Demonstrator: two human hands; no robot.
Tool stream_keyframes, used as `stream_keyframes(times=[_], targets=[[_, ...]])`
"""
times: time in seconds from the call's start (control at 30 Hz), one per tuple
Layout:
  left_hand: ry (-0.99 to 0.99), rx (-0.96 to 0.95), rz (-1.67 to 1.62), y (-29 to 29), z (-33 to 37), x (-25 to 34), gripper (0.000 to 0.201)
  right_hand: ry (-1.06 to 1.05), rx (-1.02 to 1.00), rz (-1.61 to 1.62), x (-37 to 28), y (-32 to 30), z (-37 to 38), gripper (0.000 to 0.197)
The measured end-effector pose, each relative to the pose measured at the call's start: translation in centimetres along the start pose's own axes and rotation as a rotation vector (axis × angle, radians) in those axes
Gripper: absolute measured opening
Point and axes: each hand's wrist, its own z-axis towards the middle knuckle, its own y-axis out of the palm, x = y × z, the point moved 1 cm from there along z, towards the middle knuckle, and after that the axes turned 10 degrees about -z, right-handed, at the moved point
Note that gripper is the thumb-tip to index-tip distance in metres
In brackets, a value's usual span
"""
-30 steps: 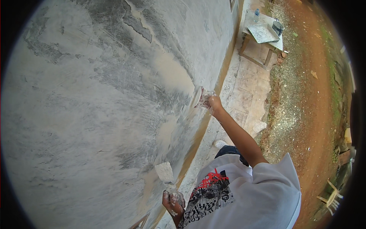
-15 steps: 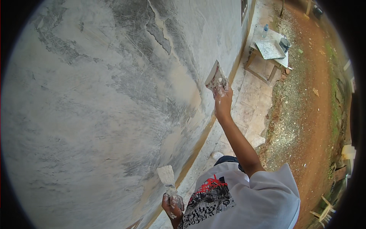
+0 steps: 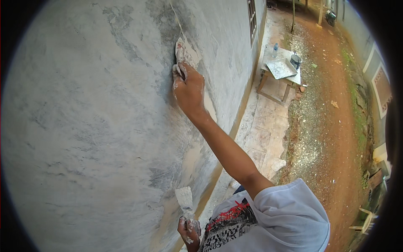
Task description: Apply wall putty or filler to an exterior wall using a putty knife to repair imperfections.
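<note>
- Here, the right hand (image 3: 189, 89) has its fingers wrapped around a putty-smeared spreader (image 3: 180, 47), which juts past their tips beside the wall (image 3: 105, 126).
- The left hand (image 3: 188, 232) curls its fingers about a putty knife (image 3: 184, 198), blade beyond them.
- Well right of the right fingers lies a shallow tray (image 3: 280, 68).
</note>
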Motion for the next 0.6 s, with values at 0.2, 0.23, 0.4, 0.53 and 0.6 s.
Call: stream_keyframes(times=[0.2,0.23,0.4,0.53,0.6], targets=[[0.089,-0.127,0.063,-3.8,0.1,-0.9,0.009,0.143,-0.446,0.432,-1.9,-7.2,-8.1,0.019],[0.073,-0.128,0.057,-3.8,0.1,-0.5,0.009,0.347,-0.497,0.706,-1.0,-9.5,-8.3,0.022],[-0.107,-0.285,0.006,-2.6,-0.1,2.1,0.007,0.869,-0.534,0.806,0.6,-16.3,-12.0,0.023],[-0.104,-0.434,0.168,-4.3,-0.1,0.8,0.017,0.929,-0.506,0.757,0.4,-19.0,-15.5,0.019],[-0.126,-0.442,0.144,-4.5,-0.8,0.4,0.02,0.895,-0.531,0.779,-0.6,-19.9,-17.1,0.019]])
